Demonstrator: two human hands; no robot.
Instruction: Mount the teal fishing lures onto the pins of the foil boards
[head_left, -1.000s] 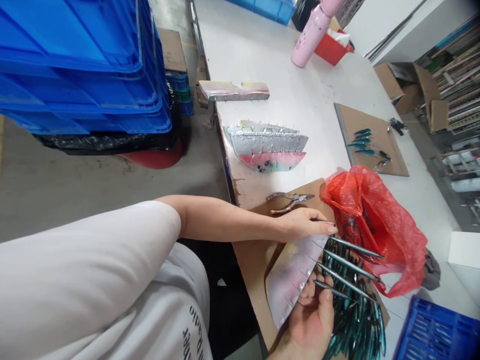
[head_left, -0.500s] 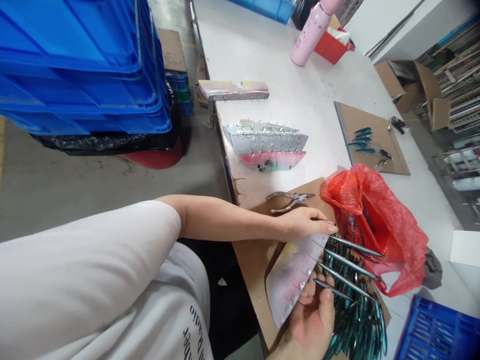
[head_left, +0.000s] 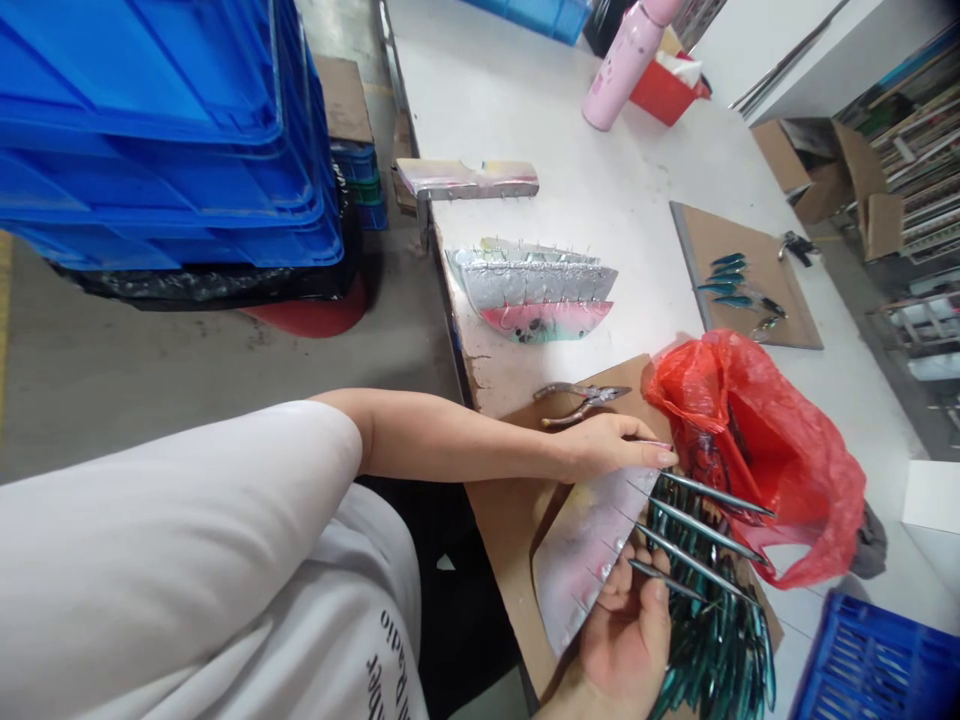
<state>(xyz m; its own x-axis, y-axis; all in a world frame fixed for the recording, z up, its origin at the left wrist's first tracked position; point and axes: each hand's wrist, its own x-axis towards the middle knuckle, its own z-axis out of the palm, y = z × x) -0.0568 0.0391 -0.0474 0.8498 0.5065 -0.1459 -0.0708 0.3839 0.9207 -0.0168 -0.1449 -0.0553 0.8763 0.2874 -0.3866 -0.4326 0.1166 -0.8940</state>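
Note:
My left hand [head_left: 619, 447] is closed on the upper end of a curved, pink-and-silver painted panel [head_left: 581, 550] with thin wire pins along its edge. Several slender, dark teal fishing lures [head_left: 709, 545] stick out from that edge, side by side. At the lower part of the panel, my right hand [head_left: 626, 625] has its fingers curled, pinching the end of one teal lure [head_left: 675, 583] close to a pin. Whether that lure's tip touches the pin is hard to tell. Beneath the hands lies a heap of shiny teal lures [head_left: 720, 650], partly hidden.
Pliers [head_left: 581, 400] lie on the cardboard beside a red plastic bag [head_left: 795, 470]. More pinned panels [head_left: 540, 285] rest on the white table [head_left: 510, 100]. A board [head_left: 750, 230] holds several lures. Blue crates [head_left: 150, 130] stand at left, a blue basket [head_left: 877, 660] at lower right, a pink bottle [head_left: 622, 75] behind.
Almost nothing differs. Both hands keep the same hold on the panel and the lure, and the view has shifted very slightly.

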